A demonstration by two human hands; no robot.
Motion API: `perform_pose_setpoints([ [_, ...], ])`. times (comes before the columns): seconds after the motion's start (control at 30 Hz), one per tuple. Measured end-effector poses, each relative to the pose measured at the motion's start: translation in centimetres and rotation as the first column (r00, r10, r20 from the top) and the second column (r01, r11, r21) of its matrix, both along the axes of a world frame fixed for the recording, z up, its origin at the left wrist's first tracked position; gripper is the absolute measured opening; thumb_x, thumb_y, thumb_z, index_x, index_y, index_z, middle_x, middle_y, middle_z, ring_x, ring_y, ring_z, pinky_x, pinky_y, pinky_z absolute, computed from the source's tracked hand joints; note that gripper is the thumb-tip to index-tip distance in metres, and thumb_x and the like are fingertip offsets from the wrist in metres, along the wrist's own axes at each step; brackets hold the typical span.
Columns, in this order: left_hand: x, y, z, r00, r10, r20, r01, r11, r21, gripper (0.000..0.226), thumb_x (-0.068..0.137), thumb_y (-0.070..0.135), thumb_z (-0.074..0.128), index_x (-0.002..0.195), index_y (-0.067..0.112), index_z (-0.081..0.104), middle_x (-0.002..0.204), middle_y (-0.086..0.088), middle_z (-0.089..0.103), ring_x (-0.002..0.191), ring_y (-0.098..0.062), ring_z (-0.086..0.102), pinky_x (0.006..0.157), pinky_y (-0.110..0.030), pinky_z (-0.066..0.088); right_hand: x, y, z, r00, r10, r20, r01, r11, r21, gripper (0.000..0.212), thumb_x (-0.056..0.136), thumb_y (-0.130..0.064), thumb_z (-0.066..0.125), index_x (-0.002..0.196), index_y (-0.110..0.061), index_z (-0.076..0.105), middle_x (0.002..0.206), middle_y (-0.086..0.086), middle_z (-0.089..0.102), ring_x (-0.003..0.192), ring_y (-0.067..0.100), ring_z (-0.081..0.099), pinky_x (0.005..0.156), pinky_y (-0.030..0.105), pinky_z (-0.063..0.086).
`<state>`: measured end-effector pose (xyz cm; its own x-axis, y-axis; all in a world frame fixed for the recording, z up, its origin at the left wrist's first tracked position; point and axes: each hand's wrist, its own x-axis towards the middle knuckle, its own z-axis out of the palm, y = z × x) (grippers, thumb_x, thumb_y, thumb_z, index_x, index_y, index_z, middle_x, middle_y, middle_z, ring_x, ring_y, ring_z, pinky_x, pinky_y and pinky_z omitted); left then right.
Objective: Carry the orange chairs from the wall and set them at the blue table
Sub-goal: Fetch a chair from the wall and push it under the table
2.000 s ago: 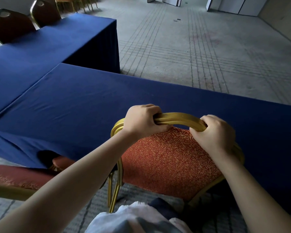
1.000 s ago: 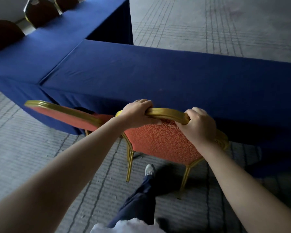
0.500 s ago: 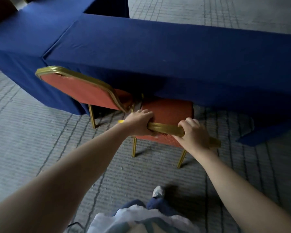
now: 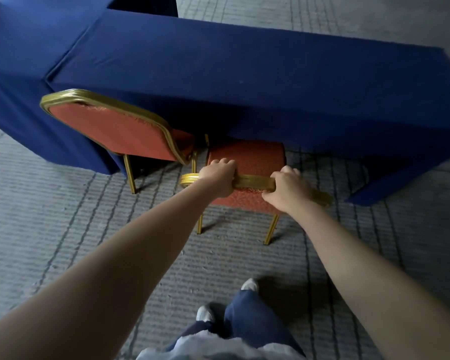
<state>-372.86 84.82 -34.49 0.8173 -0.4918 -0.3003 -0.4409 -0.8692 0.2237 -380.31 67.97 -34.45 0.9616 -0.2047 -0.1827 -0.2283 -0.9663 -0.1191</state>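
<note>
1. I count two orange chairs: the near chair [image 4: 247, 157], which I am holding, and a second chair [image 4: 109, 128] just beside it at 10 o'clock, its back turned toward me at an angle.
2. I count two blue-draped tables, the long table [image 4: 244, 74] at 12 o'clock and the other table [image 4: 24, 35] at 11 o'clock, meeting at a corner.
3. Both of my hands are on the near chair. My left hand [image 4: 217, 178] is curled round the gold top rail [image 4: 252, 181] near its left end, and my right hand [image 4: 287, 190] is curled round the same rail toward its right end. A bare stretch of rail shows between them.
4. The near chair stands at 12 o'clock from my feet. The front of its seat is tucked under the long table's cloth edge, and its rear legs [image 4: 270, 229] are on the carpet [image 4: 63, 216].
5. I count two white shoes [image 4: 250, 284] at 6 o'clock, well apart from the chair.
</note>
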Motion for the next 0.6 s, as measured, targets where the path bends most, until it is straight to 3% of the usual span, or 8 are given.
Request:
perform_pose_setpoints([
  [0.13, 0.8, -1.4, 1.4, 0.994, -0.108, -0.034, 0.113, 0.978, 0.175, 0.047, 0.079, 0.015, 0.069, 0.123, 0.019, 0.051, 0.118, -0.002, 0.053, 0.103, -0.023, 0.055, 0.065, -0.031, 0.044, 0.3, -0.4, 0.3, 0.998, 0.06, -0.018, -0.058, 0.995, 0.086, 0.027, 0.081, -0.048, 0.063, 0.1, -0.029, 0.063, 0.102, -0.001, 0.054, 0.104, 0.023, 0.05, 0.082, 0.035, 0.046],
  [0.3, 2.1, -2.5, 3.0, 0.961, -0.193, -0.197, 0.253, 0.899, 0.358, 0.061, 0.073, 0.02, 0.077, 0.125, 0.018, 0.047, 0.116, -0.002, 0.052, 0.087, -0.02, 0.053, 0.065, -0.032, 0.045, 2.2, -0.9, 1.1, 0.965, 0.185, -0.187, -0.144, 0.967, 0.212, 0.028, 0.074, -0.059, 0.061, 0.077, -0.031, 0.061, 0.081, -0.006, 0.063, 0.082, 0.018, 0.06, 0.078, 0.034, 0.049],
  [0.37, 2.4, -2.7, 3.3, 0.946, -0.218, -0.242, 0.3, 0.872, 0.387, 0.062, 0.073, 0.02, 0.077, 0.127, 0.017, 0.045, 0.113, -0.002, 0.05, 0.085, -0.02, 0.053, 0.064, -0.031, 0.044, 3.3, -1.0, 1.6, 0.925, 0.252, -0.283, -0.174, 0.946, 0.275, 0.026, 0.073, -0.055, 0.064, 0.079, -0.029, 0.065, 0.076, -0.007, 0.065, 0.075, 0.015, 0.062, 0.071, 0.033, 0.051],
  [0.47, 3.5, -2.4, 3.8, 0.925, -0.239, -0.294, 0.339, 0.869, 0.36, 0.066, 0.071, 0.023, 0.078, 0.127, 0.02, 0.045, 0.109, 0.001, 0.05, 0.086, -0.02, 0.057, 0.059, -0.029, 0.042, 5.5, -1.2, 2.7, 0.834, 0.394, -0.386, -0.279, 0.905, 0.321, 0.016, 0.074, -0.042, 0.066, 0.076, -0.026, 0.064, 0.068, -0.007, 0.061, 0.065, 0.015, 0.058, 0.056, 0.028, 0.042],
  [0.6, 6.1, -2.0, 4.7, 0.925, -0.224, -0.306, 0.326, 0.883, 0.338, 0.071, 0.068, 0.031, 0.079, 0.129, 0.023, 0.042, 0.099, 0.006, 0.054, 0.081, -0.018, 0.059, 0.058, -0.027, 0.043, 8.9, -1.2, 4.0, 0.742, 0.487, -0.461, -0.346, 0.867, 0.359, 0.013, 0.073, -0.035, 0.068, 0.071, -0.025, 0.06, 0.065, -0.005, 0.058, 0.06, 0.016, 0.056, 0.056, 0.029, 0.042],
])
